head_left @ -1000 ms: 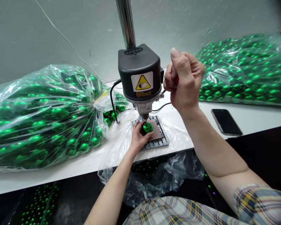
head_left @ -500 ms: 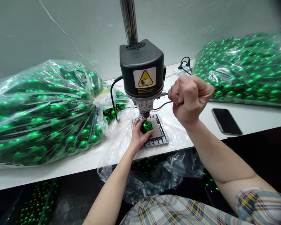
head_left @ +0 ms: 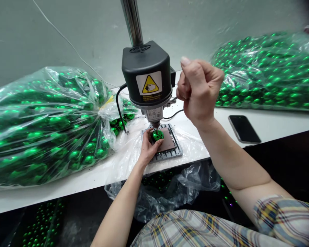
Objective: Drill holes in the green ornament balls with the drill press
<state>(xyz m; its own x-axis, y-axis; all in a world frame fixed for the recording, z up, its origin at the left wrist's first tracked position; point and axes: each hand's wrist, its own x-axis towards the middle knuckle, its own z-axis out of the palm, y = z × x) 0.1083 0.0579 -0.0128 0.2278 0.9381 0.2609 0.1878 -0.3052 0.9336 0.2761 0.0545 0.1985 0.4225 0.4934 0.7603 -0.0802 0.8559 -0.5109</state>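
White table (head_left: 72,184), grey wall (head_left: 190,27), left grip (head_left: 148,148) cupping green ball (head_left: 158,136), right grip (head_left: 200,90) clenching lever (head_left: 173,100)

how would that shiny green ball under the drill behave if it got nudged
The green ball would probably roll if nudged without the left hand steadying it, since it looks round and the pinkish pad beneath looks flat. Its glossy, mirror-like surface suggests it could be slippery to pinch.
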